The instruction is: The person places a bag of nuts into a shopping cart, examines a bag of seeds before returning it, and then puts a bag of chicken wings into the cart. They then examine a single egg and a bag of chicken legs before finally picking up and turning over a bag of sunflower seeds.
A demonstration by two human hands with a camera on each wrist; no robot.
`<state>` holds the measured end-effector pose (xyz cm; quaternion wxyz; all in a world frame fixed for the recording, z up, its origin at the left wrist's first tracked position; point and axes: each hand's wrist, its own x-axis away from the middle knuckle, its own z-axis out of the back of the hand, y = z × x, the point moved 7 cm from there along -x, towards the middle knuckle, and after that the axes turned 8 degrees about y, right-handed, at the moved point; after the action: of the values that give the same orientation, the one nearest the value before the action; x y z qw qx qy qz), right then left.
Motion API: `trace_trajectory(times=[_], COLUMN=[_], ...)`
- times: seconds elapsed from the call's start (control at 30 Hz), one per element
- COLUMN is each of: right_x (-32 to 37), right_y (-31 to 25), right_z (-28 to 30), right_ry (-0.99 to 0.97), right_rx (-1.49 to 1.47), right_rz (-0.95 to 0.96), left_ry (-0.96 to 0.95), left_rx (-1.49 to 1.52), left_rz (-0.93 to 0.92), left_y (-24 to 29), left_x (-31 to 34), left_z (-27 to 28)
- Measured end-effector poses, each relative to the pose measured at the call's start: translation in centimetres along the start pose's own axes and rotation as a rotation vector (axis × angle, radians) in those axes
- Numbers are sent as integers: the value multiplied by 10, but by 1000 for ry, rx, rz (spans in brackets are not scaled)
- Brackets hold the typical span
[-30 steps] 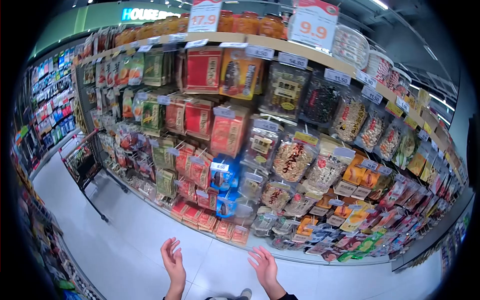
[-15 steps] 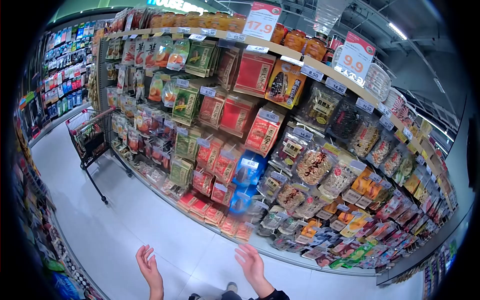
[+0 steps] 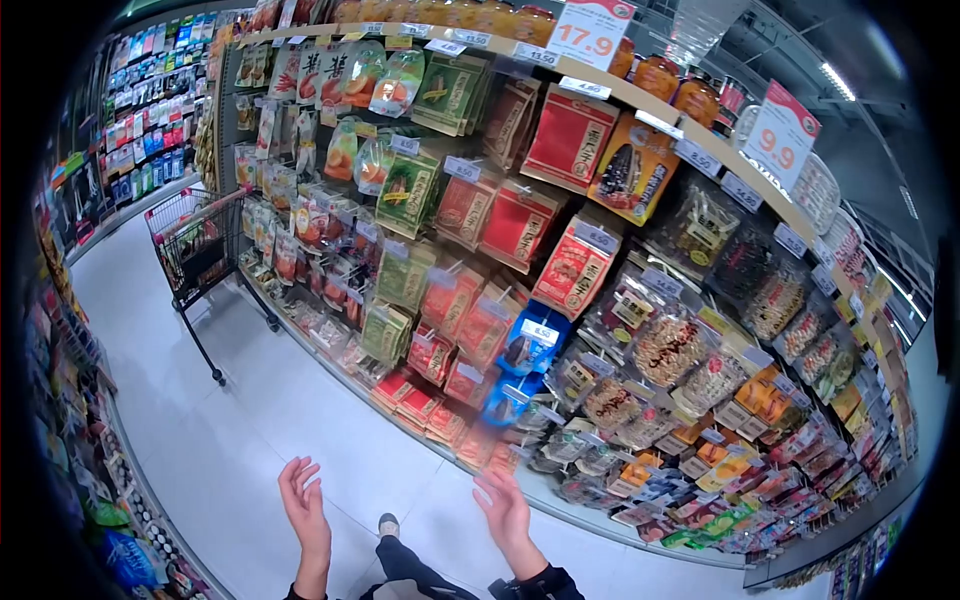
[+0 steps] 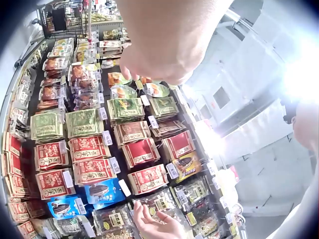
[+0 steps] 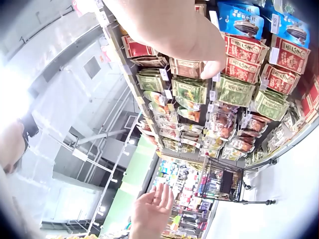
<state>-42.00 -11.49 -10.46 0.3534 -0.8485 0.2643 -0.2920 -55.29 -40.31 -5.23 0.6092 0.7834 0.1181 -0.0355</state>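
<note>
Both hands are raised in front of the body over the aisle floor, apart from each other and with nothing in them. In the head view the left hand (image 3: 304,505) has loosely bent fingers. The right hand (image 3: 506,508) is held likewise, its fingertips overlapping the lowest seed packets. Beyond them stands a shelf unit hung with packaged snacks: red packets (image 3: 569,138), green packets (image 3: 407,193), blue packets (image 3: 531,343) and clear bags of nuts (image 3: 668,347). In the left wrist view the right hand (image 4: 158,225) shows low down; the right wrist view shows the left hand (image 5: 151,211).
A black shopping cart (image 3: 197,250) stands in the aisle at the left, beside the shelf's far end. Jars (image 3: 657,77) line the top shelf, with price signs (image 3: 590,32) above. Another stocked shelf (image 3: 110,540) runs along the left edge. A foot (image 3: 388,523) is on the pale floor.
The view has turned left, so the shelf and cart sit farther right in the picture. A leg and foot have come forward. Both hands remain raised and empty.
</note>
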Motion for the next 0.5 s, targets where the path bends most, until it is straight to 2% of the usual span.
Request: trace_trajectory(times=[0.2,0.33,0.5], right_x=[-88,-136,-169], right_y=[14,11,-3], right_z=[-30,-61,-100], right_ry=[-12,-2,-25], right_rx=[-66,-95,-27], right_rz=[-5,-1,8], left_ry=[-210,-297,-280], left_rx=[37,24,40], left_rz=[75,58,44], left_y=[-25,-38,-35], left_x=[-69,-108,-147], left_z=[-72,-115,-141])
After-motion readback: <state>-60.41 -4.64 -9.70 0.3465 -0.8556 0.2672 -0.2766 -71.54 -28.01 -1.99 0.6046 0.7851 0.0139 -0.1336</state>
